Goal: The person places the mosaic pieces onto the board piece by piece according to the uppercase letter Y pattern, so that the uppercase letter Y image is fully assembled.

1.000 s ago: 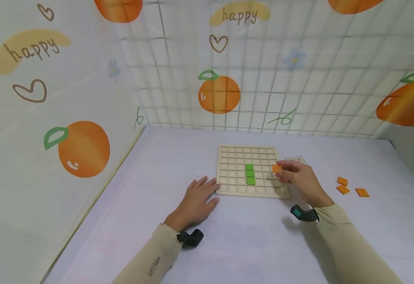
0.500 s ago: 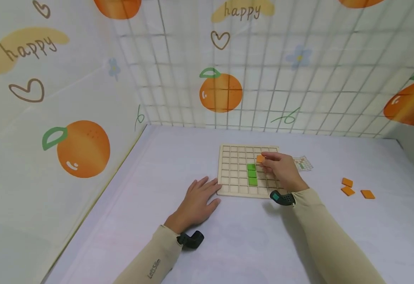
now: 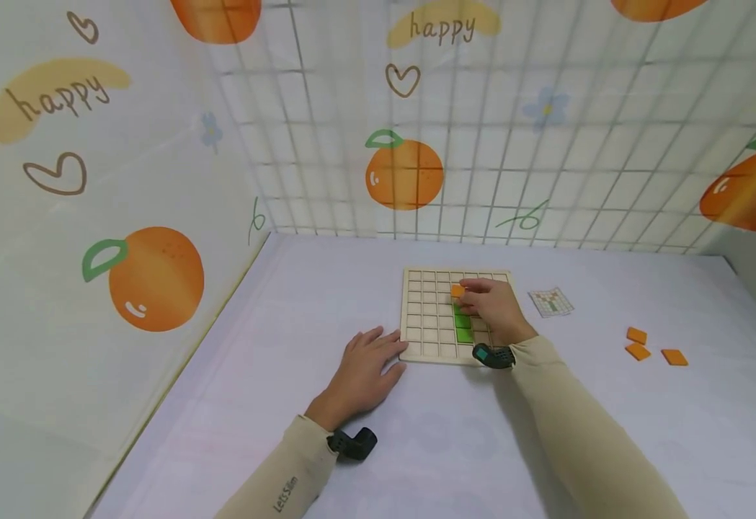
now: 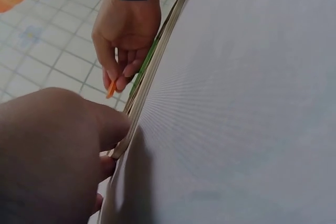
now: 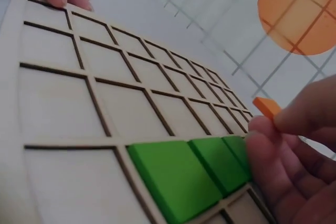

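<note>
While an orange tile (image 3: pixel 457 291), thin and square, is pinched between the thumb and fingers of the right hand (image 3: pixel 496 306), it is held above the board (image 3: pixel 427 317), just beyond the green tiles (image 5: pixel 176 179). These three are set in one line in the board's cells, which are divided by raised strips of pale wood. The board's left edge is touched by the left hand (image 3: pixel 361 371), whose fingers are laid almost straight and hold nothing. "Let'sSlim" can be read on the left sleeve (image 3: pixel 300 455), and "happy" is written on the walls (image 3: pixel 332 144).
</note>
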### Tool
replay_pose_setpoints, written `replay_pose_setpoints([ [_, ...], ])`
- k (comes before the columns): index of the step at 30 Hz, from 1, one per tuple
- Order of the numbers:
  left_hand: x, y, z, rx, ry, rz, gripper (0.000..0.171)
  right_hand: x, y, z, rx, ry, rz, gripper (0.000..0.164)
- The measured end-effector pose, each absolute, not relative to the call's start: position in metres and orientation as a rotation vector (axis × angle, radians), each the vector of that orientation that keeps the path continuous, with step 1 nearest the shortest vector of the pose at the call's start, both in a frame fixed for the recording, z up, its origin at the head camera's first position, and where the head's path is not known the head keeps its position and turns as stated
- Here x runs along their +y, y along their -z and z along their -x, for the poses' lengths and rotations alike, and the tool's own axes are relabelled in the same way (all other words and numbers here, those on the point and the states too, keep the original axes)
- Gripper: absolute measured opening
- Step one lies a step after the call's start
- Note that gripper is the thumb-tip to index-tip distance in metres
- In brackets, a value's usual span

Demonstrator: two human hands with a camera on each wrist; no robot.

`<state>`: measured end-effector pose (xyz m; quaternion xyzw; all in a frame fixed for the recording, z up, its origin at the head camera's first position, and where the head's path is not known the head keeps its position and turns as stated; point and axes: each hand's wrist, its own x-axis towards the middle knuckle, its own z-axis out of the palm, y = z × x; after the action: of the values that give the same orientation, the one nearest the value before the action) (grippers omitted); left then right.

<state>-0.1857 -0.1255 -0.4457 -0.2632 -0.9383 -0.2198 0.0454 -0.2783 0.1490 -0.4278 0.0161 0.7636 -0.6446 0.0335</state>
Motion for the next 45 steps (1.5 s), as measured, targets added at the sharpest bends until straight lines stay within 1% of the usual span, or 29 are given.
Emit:
replay_pose_setpoints([
  [9, -0.127, 0.443, 0.184, -2.781, 0.707, 0.748, 0.033, 0.140, 0.429, 0.288, 2.436, 1.874, -0.020, 0.042],
  [19, -0.109, 0.436, 0.191, -2.797, 0.560, 0.717, 0.026, 0.146, 0.428, 0.288, 2.579, 1.701, -0.018, 0.041],
  [29, -0.110, 0.440, 0.194, -2.788, 0.520, 0.682, 0.027, 0.140, 0.432, 0.291, 2.575, 1.683, 0.016, 0.040],
  [38, -0.112, 0.446, 0.193, -2.770, 0.546, 0.681, 0.028, 0.133, 0.429, 0.291, 2.658, 1.562, 0.050, 0.037],
  [45, -0.112, 0.445, 0.192, -2.769, 0.545, 0.683, 0.028, 0.136, 0.429, 0.293, 2.682, 1.497, 0.083, 0.039],
])
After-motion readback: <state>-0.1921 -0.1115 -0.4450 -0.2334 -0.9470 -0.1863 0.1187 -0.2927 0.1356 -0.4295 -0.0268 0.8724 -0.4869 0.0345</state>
